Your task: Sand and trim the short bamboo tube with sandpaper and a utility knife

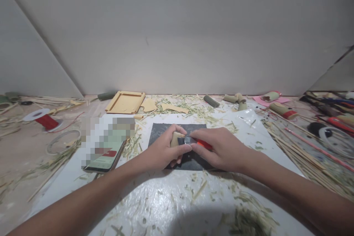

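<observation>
My left hand (pixel 163 149) is closed around a short piece of pale bamboo (pixel 175 140), its fingers over the top and its thumb along the near side. In my right hand (pixel 219 145) is a red-handled knife (pixel 204 144). A short metal blade reaches left from the handle and lies against the bamboo, close to my left thumb. Both hands are just above a dark rectangular mat (pixel 157 132), which they partly cover. Fingers hide the far end of the bamboo and much of the knife's handle.
A blurred phone (pixel 106 155) lies on the white sheet (pixel 138 199), left of the mat. A shallow yellow tray (pixel 125 102) and green shavings lie near the wall. A red wire spool (pixel 47 121) stands left; bamboo pieces (pixel 283 111), sticks and tools lie right.
</observation>
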`<state>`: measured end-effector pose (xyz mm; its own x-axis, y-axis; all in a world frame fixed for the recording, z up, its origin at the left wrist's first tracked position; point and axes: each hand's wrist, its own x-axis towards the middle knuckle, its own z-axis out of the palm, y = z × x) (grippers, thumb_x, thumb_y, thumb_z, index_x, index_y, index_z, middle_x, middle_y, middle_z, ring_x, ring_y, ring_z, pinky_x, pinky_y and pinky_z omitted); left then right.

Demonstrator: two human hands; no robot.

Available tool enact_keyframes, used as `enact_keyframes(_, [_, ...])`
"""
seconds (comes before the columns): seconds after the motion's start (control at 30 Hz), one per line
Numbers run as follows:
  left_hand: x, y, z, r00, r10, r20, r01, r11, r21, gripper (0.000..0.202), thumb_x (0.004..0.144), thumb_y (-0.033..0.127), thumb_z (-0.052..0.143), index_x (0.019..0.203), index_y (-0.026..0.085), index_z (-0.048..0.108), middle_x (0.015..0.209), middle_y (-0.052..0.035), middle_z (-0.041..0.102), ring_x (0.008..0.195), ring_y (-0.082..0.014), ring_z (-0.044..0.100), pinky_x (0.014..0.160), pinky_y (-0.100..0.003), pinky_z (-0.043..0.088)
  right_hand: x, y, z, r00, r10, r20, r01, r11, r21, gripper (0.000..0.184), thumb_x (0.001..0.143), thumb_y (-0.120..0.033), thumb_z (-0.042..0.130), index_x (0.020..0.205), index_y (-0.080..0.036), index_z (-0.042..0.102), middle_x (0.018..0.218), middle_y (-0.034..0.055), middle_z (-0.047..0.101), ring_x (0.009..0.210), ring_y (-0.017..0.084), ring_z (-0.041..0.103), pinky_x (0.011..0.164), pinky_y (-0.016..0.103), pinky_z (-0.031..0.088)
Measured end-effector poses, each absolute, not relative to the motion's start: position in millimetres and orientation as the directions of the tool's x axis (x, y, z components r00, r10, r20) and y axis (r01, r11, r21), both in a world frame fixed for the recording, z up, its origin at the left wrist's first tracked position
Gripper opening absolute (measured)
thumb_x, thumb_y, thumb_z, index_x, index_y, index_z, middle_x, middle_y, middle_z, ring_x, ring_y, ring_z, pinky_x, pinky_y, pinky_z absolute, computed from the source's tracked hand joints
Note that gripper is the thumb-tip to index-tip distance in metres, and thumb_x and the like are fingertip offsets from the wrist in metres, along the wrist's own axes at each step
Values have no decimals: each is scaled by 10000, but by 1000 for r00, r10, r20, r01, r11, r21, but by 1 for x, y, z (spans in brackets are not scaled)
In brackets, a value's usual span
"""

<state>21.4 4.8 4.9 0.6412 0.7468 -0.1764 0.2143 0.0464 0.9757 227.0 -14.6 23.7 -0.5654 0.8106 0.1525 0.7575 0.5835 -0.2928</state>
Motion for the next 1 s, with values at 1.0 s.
enact_keyframes(1.0, [28, 7, -4, 694, 719, -47, -297, 345, 890, 390, 813, 403, 692, 1015, 191, 435, 769, -15, 592, 559, -98, 538, 514, -221, 411, 229, -13, 30, -297, 901, 317, 816, 412, -405, 265, 937, -401, 404, 970, -186, 556, 684, 14, 574, 614, 170, 510, 595, 283, 345])
